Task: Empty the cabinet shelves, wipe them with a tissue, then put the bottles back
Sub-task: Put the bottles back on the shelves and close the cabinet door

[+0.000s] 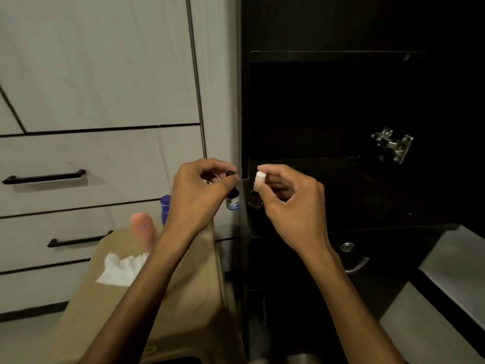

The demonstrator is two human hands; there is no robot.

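The cabinet (341, 114) is black inside, the drawers (105, 158) pale grey with black handles (44, 177). A white tissue (120, 269) lies on a tan stool (183, 298). One bottle (165, 206) is blue, another (143, 229) pink.

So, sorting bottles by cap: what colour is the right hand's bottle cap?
White cap, head view.

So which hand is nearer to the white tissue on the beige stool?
Left. The left hand is just above and right of the tissue; the right hand is farther right, before the dark cabinet.
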